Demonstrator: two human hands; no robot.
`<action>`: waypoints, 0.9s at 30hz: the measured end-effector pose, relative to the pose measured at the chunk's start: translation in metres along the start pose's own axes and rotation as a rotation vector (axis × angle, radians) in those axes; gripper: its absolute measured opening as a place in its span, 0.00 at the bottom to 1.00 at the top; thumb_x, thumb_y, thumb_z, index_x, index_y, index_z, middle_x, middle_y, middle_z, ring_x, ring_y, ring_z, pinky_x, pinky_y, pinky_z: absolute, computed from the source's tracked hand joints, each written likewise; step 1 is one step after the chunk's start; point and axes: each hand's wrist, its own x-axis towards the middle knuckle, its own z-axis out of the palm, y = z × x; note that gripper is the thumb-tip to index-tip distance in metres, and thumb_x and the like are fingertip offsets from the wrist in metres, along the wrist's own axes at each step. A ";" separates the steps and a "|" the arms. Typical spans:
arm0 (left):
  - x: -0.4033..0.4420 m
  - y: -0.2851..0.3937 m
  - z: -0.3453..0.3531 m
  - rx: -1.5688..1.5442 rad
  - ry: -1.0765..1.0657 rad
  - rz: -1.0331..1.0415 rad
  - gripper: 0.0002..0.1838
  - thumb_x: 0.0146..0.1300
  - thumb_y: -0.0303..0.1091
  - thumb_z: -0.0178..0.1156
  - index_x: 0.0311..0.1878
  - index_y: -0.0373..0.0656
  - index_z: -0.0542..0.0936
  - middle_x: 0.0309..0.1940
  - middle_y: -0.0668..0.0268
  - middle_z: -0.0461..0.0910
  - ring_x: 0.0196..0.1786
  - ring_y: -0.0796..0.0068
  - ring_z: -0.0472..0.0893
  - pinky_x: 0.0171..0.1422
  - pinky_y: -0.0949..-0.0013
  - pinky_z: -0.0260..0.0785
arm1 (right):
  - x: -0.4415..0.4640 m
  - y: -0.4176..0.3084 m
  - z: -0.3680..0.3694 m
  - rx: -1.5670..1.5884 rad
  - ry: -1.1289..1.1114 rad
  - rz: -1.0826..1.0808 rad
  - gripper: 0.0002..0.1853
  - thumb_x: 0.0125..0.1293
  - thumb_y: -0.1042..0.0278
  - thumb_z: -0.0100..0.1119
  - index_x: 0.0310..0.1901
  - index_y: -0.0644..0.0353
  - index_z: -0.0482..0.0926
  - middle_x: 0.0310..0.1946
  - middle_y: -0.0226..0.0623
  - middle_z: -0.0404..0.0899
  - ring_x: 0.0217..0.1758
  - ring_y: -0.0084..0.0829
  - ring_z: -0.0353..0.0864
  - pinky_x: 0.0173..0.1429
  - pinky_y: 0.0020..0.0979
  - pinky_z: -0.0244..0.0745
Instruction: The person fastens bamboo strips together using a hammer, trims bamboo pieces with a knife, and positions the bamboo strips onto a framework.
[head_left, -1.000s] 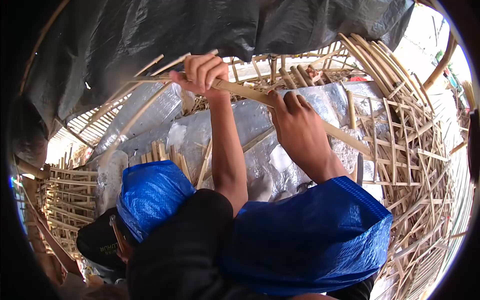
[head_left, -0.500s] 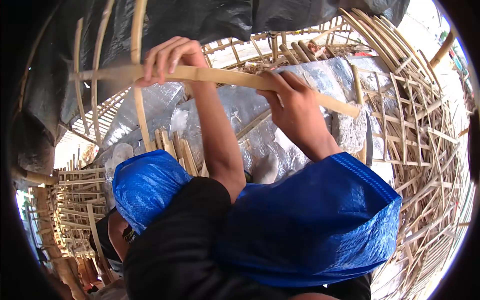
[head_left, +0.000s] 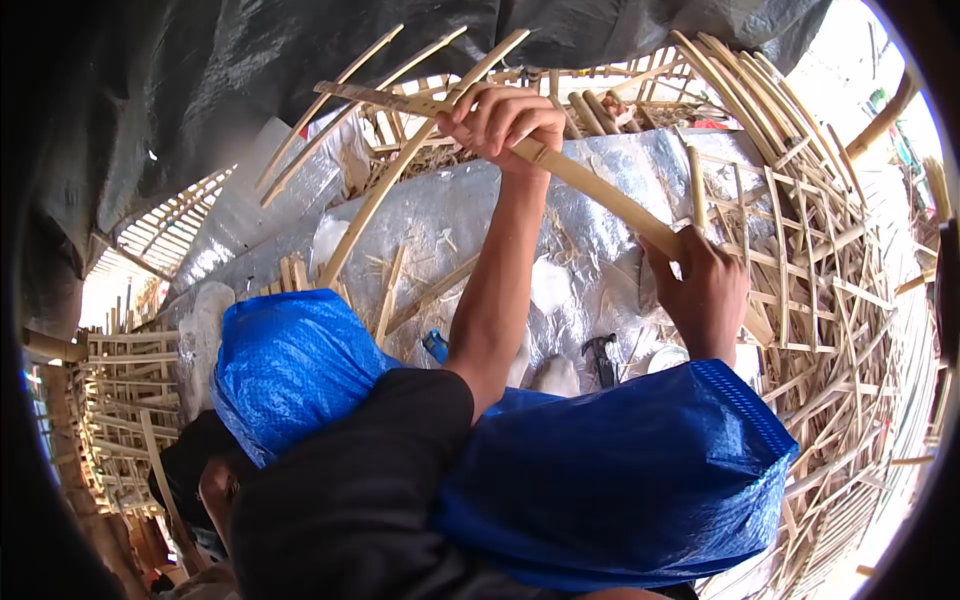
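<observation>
Nearest, blue woven sheeting and a black sleeve lie over the near edge of the silver sheet. To the near left of the silver sheet, part of another person shows, dark-clothed.

Farther on, the right hand is closed round a long flat bamboo strip over the right part of the silver sheet, its fingers curled against the strip. The left hand grasps the same strip above the far edge of the sheet, fingers bent over it. The strip slants from upper left to lower right; a thinner strip crosses it just beside the left fingertips, and whether they touch it I cannot tell.

The step in hand looks like holding and steering the long strip with both hands. Moving it calls for a firm grip at both points and care that its free end does not catch the thinner one.

On the near part of the silver sheet lies a dark hammer. Right of the sheet stands slatted bamboo lattice; beyond its far left edge hangs black tarpaulin.
</observation>
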 end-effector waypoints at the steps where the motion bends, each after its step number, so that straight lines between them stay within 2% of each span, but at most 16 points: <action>1: -0.004 0.007 -0.002 0.062 0.013 0.009 0.12 0.54 0.52 0.71 0.23 0.59 0.83 0.10 0.84 0.65 0.13 0.89 0.62 0.22 0.80 0.53 | 0.002 0.001 -0.001 0.015 0.014 -0.052 0.19 0.59 0.52 0.71 0.28 0.56 0.72 0.23 0.36 0.79 0.26 0.38 0.81 0.31 0.39 0.73; 3: -0.011 0.023 0.000 0.069 0.000 0.038 0.15 0.55 0.54 0.69 0.20 0.61 0.79 0.09 0.84 0.55 0.14 0.88 0.52 0.23 0.76 0.42 | 0.002 0.000 0.000 0.019 0.050 -0.106 0.22 0.58 0.47 0.71 0.29 0.57 0.72 0.25 0.36 0.79 0.29 0.37 0.81 0.32 0.39 0.74; 5: -0.011 0.043 0.015 0.068 -0.035 0.058 0.17 0.56 0.54 0.68 0.19 0.62 0.76 0.11 0.83 0.50 0.15 0.87 0.49 0.25 0.74 0.37 | 0.003 -0.010 -0.009 -0.161 -0.008 -0.183 0.26 0.56 0.41 0.70 0.29 0.57 0.72 0.24 0.36 0.78 0.30 0.38 0.81 0.33 0.39 0.74; 6: -0.010 0.055 0.023 0.100 -0.096 0.004 0.17 0.58 0.55 0.67 0.19 0.63 0.76 0.11 0.83 0.49 0.15 0.88 0.50 0.26 0.75 0.39 | 0.002 -0.009 -0.008 -0.157 -0.020 -0.178 0.28 0.55 0.37 0.68 0.29 0.57 0.71 0.24 0.36 0.78 0.29 0.38 0.81 0.33 0.39 0.74; 7: -0.010 0.073 0.029 0.199 -0.159 -0.061 0.15 0.58 0.56 0.65 0.21 0.64 0.78 0.12 0.83 0.50 0.16 0.87 0.51 0.28 0.74 0.40 | 0.002 -0.010 -0.010 -0.151 -0.057 -0.170 0.28 0.56 0.37 0.67 0.30 0.56 0.72 0.23 0.35 0.78 0.29 0.39 0.81 0.32 0.39 0.74; 9: -0.016 0.104 0.044 0.474 -0.113 -0.048 0.09 0.53 0.54 0.72 0.25 0.66 0.85 0.12 0.84 0.55 0.17 0.89 0.55 0.27 0.76 0.45 | 0.004 -0.015 -0.007 -0.098 -0.101 -0.157 0.26 0.59 0.39 0.66 0.30 0.56 0.73 0.23 0.34 0.78 0.28 0.40 0.81 0.31 0.40 0.73; 10: -0.015 0.119 0.050 0.541 -0.259 -0.125 0.10 0.57 0.55 0.68 0.35 0.65 0.86 0.14 0.82 0.59 0.18 0.86 0.56 0.29 0.75 0.43 | 0.008 -0.019 0.000 -0.047 -0.087 -0.194 0.24 0.61 0.40 0.65 0.30 0.56 0.73 0.23 0.34 0.79 0.27 0.40 0.82 0.30 0.40 0.72; 11: -0.018 0.126 0.059 0.550 -0.255 -0.122 0.10 0.57 0.55 0.68 0.35 0.65 0.86 0.14 0.82 0.59 0.18 0.86 0.56 0.29 0.75 0.43 | 0.012 -0.023 0.009 0.005 -0.074 -0.223 0.23 0.63 0.42 0.64 0.31 0.56 0.73 0.23 0.34 0.79 0.27 0.40 0.82 0.30 0.40 0.72; 12: -0.018 0.128 0.069 0.542 -0.318 -0.054 0.13 0.55 0.54 0.71 0.42 0.65 0.85 0.15 0.82 0.66 0.18 0.86 0.60 0.28 0.76 0.48 | 0.017 -0.025 0.019 0.075 -0.067 -0.255 0.20 0.65 0.45 0.63 0.30 0.55 0.74 0.22 0.36 0.80 0.25 0.39 0.82 0.28 0.40 0.72; 15: -0.021 0.130 0.109 0.611 -0.428 0.116 0.32 0.46 0.51 0.79 0.58 0.65 0.81 0.25 0.84 0.82 0.21 0.87 0.71 0.30 0.78 0.65 | 0.032 -0.031 0.056 0.251 -0.094 -0.327 0.22 0.63 0.44 0.65 0.28 0.56 0.74 0.20 0.34 0.79 0.21 0.39 0.81 0.26 0.38 0.71; 18: -0.027 0.145 0.150 0.712 -0.455 0.115 0.34 0.44 0.50 0.80 0.58 0.63 0.82 0.31 0.83 0.86 0.23 0.86 0.75 0.32 0.76 0.69 | 0.036 -0.042 0.085 0.324 -0.113 -0.418 0.22 0.63 0.43 0.65 0.28 0.55 0.75 0.20 0.32 0.79 0.22 0.35 0.82 0.25 0.38 0.73; 20: -0.025 0.147 0.162 0.787 -0.499 0.140 0.34 0.43 0.47 0.80 0.59 0.62 0.81 0.33 0.83 0.87 0.23 0.85 0.76 0.32 0.76 0.69 | 0.033 -0.050 0.087 0.362 -0.139 -0.402 0.22 0.63 0.43 0.65 0.29 0.56 0.76 0.20 0.33 0.80 0.22 0.38 0.82 0.26 0.38 0.73; 23: -0.016 0.139 0.159 0.766 -0.468 0.078 0.34 0.42 0.45 0.81 0.58 0.62 0.82 0.34 0.83 0.87 0.24 0.85 0.78 0.33 0.76 0.70 | 0.024 -0.047 0.086 0.356 -0.153 -0.347 0.22 0.61 0.43 0.67 0.29 0.57 0.77 0.21 0.35 0.80 0.24 0.40 0.82 0.26 0.39 0.73; 25: -0.014 0.135 0.140 0.725 -0.437 0.057 0.33 0.41 0.46 0.81 0.56 0.62 0.83 0.32 0.83 0.87 0.25 0.85 0.79 0.34 0.75 0.70 | 0.018 -0.038 0.085 0.314 -0.117 -0.238 0.23 0.60 0.42 0.68 0.29 0.57 0.77 0.20 0.35 0.80 0.24 0.40 0.82 0.27 0.38 0.74; 27: -0.013 0.121 0.114 0.689 -0.282 0.028 0.30 0.41 0.42 0.81 0.53 0.58 0.85 0.30 0.85 0.86 0.23 0.87 0.76 0.33 0.76 0.68 | 0.003 -0.025 0.092 0.295 -0.032 -0.185 0.23 0.57 0.43 0.70 0.28 0.57 0.77 0.20 0.34 0.80 0.23 0.37 0.81 0.31 0.37 0.74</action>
